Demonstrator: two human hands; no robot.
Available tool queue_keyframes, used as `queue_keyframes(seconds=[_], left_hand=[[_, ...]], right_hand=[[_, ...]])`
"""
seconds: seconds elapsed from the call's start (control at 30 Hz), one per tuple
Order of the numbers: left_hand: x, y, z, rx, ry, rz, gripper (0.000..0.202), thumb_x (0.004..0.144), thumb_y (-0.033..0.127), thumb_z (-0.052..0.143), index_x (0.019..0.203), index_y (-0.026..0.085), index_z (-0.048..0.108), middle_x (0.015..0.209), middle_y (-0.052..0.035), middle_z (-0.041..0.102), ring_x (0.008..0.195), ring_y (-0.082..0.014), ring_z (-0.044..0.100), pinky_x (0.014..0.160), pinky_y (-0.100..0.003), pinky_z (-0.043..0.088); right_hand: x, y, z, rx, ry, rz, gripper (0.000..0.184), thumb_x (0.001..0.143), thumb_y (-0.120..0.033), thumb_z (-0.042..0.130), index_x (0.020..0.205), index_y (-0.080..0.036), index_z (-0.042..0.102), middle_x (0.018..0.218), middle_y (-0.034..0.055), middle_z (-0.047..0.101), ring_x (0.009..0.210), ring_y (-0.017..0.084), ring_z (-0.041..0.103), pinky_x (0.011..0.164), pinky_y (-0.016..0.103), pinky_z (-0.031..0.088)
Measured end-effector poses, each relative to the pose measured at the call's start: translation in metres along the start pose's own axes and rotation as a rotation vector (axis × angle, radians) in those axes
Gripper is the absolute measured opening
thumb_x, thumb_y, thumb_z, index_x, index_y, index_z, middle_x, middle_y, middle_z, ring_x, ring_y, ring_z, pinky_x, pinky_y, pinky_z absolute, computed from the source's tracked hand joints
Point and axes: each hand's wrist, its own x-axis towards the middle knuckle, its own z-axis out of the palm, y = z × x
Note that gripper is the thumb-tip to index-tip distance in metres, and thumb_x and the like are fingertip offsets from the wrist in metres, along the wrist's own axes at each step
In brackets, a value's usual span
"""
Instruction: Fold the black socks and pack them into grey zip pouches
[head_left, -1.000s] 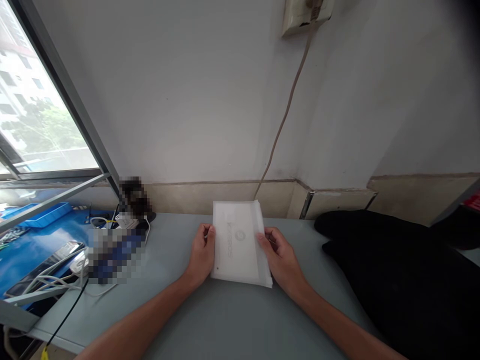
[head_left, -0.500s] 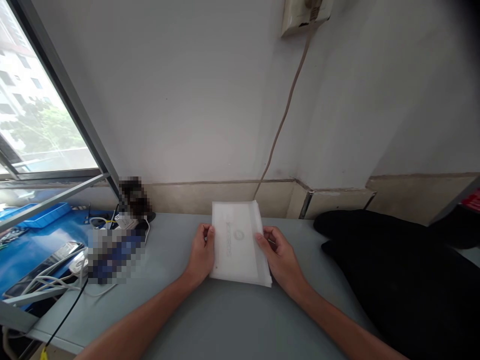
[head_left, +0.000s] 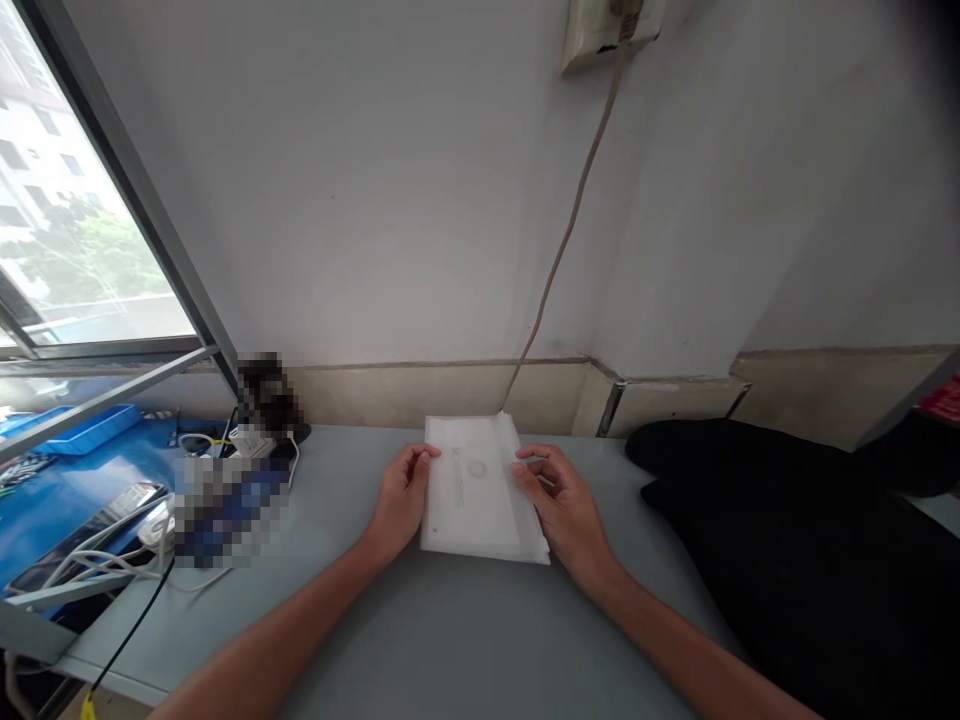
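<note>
Between my two hands is a flat white translucent plastic bag (head_left: pixel 480 500) with a faint grey round logo and lettering running along it. My left hand (head_left: pixel 406 495) pinches its left edge, thumb on top and fingers curled. At the right edge my right hand (head_left: pixel 561 500) grips it with the thumb on the upper face and the fingers bent behind. Whether anything lies inside the bag I cannot make out. The bag is over the grey table (head_left: pixel 465 640), its far edge near the wall.
Black cloth (head_left: pixel 810 540) covers the table's right side. To the left lie white cables (head_left: pixel 97 560), a blue tray (head_left: pixel 94 430) and a blurred-out patch, behind a metal frame bar (head_left: pixel 112 398). A cord (head_left: pixel 574 215) hangs from a wall socket (head_left: pixel 607 35) down behind the bag.
The bag's far edge has dropped lower in view and its near edge has risen slightly, so it looks shorter and more tilted away. Both hands keep their hold with small finger shifts.
</note>
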Motion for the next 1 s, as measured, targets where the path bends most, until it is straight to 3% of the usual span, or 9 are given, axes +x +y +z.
queue_keyframes(seconds=[0.1,0.2,0.3,0.37,0.47,0.53,0.67,0.87,1.0], left_hand=[[0.002,-0.001,0.0,-0.075,-0.048,-0.035,0.035,0.098,0.052,0.051,0.105,0.02,0.063,0.096,-0.0034,0.061,0.081,-0.0161,0.055,0.07,-0.026,0.047],[0.005,-0.005,-0.001,-0.112,-0.107,-0.095,0.041,0.096,0.049,0.055,0.126,0.022,0.051,0.106,-0.0053,0.061,0.08,-0.016,0.062,0.066,-0.026,0.052],[0.012,-0.011,-0.012,0.243,-0.144,-0.127,0.046,0.101,0.038,0.044,0.142,0.02,0.037,0.114,-0.0097,0.064,0.086,-0.0177,0.069,0.07,-0.029,0.057],[0.02,-0.015,-0.025,0.528,-0.163,-0.122,0.042,0.101,0.03,0.041,0.141,0.017,0.042,0.116,-0.0123,0.066,0.094,-0.0201,0.07,0.081,-0.032,0.057],[0.03,-0.017,-0.049,0.726,-0.161,-0.108,0.04,0.098,0.022,0.043,0.137,0.015,0.047,0.124,-0.016,0.065,0.111,-0.0261,0.067,0.097,-0.039,0.052],[0.033,-0.016,-0.063,0.859,-0.141,-0.107,0.041,0.098,0.018,0.039,0.138,0.013,0.047,0.132,-0.0205,0.059,0.115,-0.0314,0.065,0.1,-0.046,0.049],[0.031,-0.01,-0.08,1.12,-0.089,-0.151,0.047,0.093,0.006,0.034,0.138,0.005,0.046,0.126,-0.0279,0.057,0.099,-0.0395,0.07,0.085,-0.053,0.051],[0.025,-0.005,-0.088,1.378,-0.031,-0.199,0.053,0.087,-0.001,0.04,0.14,-0.003,0.046,0.119,-0.0315,0.057,0.096,-0.0433,0.071,0.075,-0.047,0.055],[0.024,-0.003,-0.089,1.454,-0.012,-0.199,0.057,0.087,-0.002,0.044,0.145,-0.003,0.044,0.119,-0.0306,0.059,0.093,-0.0402,0.072,0.074,-0.044,0.056]], right_hand=[[0.0,0.001,0.001,0.019,-0.014,0.008,0.041,0.082,-0.062,0.071,0.103,-0.029,0.059,0.079,-0.0017,0.062,0.065,0.018,0.057,0.053,0.027,0.041],[-0.001,0.004,0.003,0.028,-0.05,0.01,0.043,0.083,-0.063,0.07,0.106,-0.029,0.055,0.072,-0.0039,0.059,0.06,0.017,0.055,0.05,0.027,0.041],[-0.003,0.009,0.005,0.032,-0.129,0.026,0.046,0.086,-0.065,0.066,0.112,-0.03,0.051,0.072,-0.0056,0.055,0.055,0.016,0.054,0.047,0.028,0.044],[-0.004,0.012,0.006,0.021,-0.173,0.031,0.048,0.089,-0.066,0.062,0.117,-0.029,0.049,0.079,-0.0038,0.059,0.056,0.016,0.056,0.049,0.03,0.048],[-0.005,0.014,0.006,0.002,-0.19,0.029,0.049,0.091,-0.065,0.059,0.121,-0.028,0.047,0.09,-0.0005,0.063,0.06,0.015,0.058,0.052,0.03,0.051],[-0.005,0.014,0.006,-0.009,-0.196,0.036,0.05,0.091,-0.065,0.059,0.121,-0.028,0.047,0.091,-0.0002,0.063,0.061,0.015,0.058,0.054,0.03,0.051],[-0.005,0.014,0.006,-0.04,-0.21,0.043,0.049,0.091,-0.065,0.059,0.12,-0.028,0.047,0.093,-0.0008,0.06,0.063,0.015,0.059,0.056,0.031,0.052],[-0.008,0.012,0.007,-0.081,-0.226,0.026,0.043,0.095,-0.063,0.055,0.119,-0.028,0.048,0.095,-0.0009,0.059,0.065,0.015,0.06,0.059,0.032,0.053],[-0.009,0.011,0.007,-0.106,-0.231,0.019,0.043,0.094,-0.063,0.055,0.118,-0.027,0.048,0.097,0.0002,0.058,0.065,0.015,0.059,0.059,0.032,0.053]])
